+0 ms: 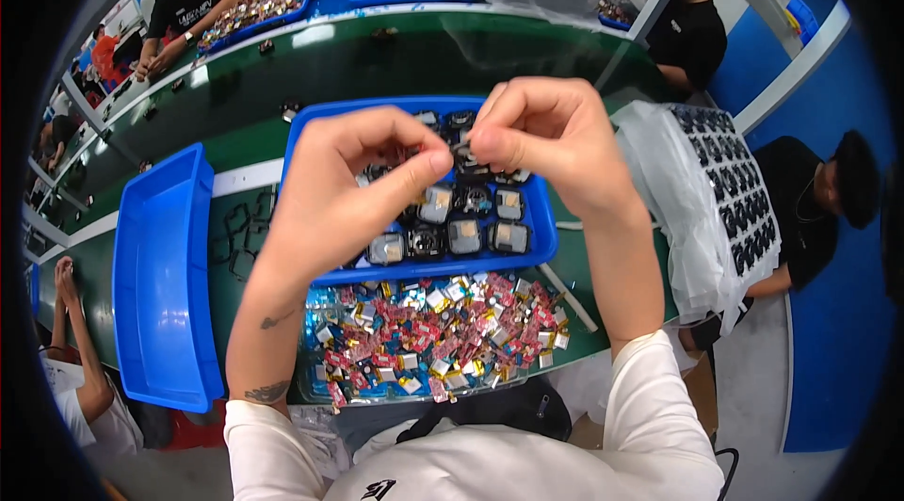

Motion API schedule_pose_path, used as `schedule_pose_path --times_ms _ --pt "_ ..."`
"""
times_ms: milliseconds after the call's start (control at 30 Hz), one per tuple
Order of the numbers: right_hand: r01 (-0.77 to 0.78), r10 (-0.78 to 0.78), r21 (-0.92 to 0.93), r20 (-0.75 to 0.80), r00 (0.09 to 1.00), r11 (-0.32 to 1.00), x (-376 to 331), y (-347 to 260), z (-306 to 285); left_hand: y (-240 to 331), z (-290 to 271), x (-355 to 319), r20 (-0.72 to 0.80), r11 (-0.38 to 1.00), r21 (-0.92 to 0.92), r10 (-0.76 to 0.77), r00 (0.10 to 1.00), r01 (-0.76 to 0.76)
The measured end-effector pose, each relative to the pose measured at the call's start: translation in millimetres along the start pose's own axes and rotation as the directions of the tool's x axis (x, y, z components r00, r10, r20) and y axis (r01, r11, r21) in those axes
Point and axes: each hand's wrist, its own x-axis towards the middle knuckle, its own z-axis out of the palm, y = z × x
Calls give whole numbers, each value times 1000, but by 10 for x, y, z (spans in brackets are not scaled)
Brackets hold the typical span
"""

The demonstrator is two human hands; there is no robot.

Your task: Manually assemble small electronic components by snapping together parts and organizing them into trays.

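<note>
Both my hands are raised close together over a blue tray [433, 269] that holds rows of small black square housings [509, 237], some with grey and tan inner faces. My left hand [363, 185] is closed in a pinch, thumb against forefinger. Facing it, my right hand [551, 138] pinches in the same way, fingertips a short gap from the left ones. Whatever small thing sits in either pinch is hidden or too small to name. Nearer my body lies a heap of small red circuit boards with silver battery cells [443, 331] in a shallow clear tray.
At left stands a second blue tray [160, 284], beside black frame pieces [247, 228]. Right, a white tray of black parts [730, 185] rests with plastic sheeting [650, 190]. A green conveyor belt [395, 58] runs beyond; several people sit around. A pale strip [570, 298] lies right of the heap.
</note>
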Motion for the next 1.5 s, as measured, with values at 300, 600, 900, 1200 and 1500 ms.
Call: schedule_pose_path --times_ms 300,600,900,1200,1500 --pt "-228 196 168 190 962 959 19 -27 7 -10 -59 30 121 989 -83 133 984 -124" --pt "-124 173 -273 165 971 954 99 186 8 -34 -149 16 119 998 -57 30 992 -24" --pt "91 206 -958 150 967 272 86 738 -35 -57 -190 54 5 993 116 -8 1000 7" --pt "-271 239 -376 -130 962 886 194 450 36 -48 -149 56 -74 966 38 -252 965 255" --pt "-135 97 -306 -136 986 943 103 194 171 -34 -37 86 -156 949 211 -206 966 236"
